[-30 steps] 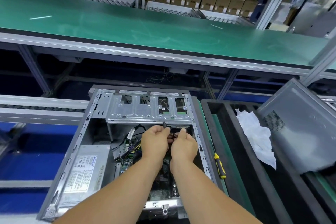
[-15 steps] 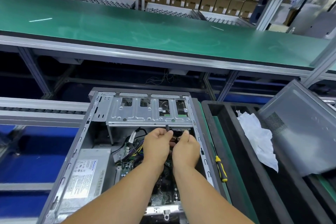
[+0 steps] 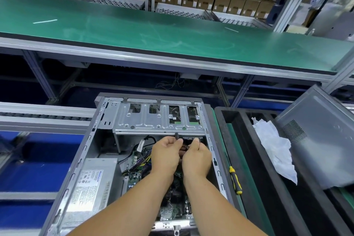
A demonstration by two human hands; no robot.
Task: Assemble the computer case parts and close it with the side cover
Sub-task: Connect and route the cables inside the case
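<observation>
Both hands worked inside the open computer case (image 3: 95, 159): left hand (image 3: 165, 156) pinched a black cable connector (image 3: 176, 136) just under the drive cage (image 3: 159, 119), right hand (image 3: 196, 159) gripped cabling. Cabling seemed unfinished; the side cover (image 3: 321, 130) leaned well apart.

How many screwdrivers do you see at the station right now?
1: a yellow-and-black screwdriver lies on the green strip just right of the open case. Others may be hidden.
</observation>
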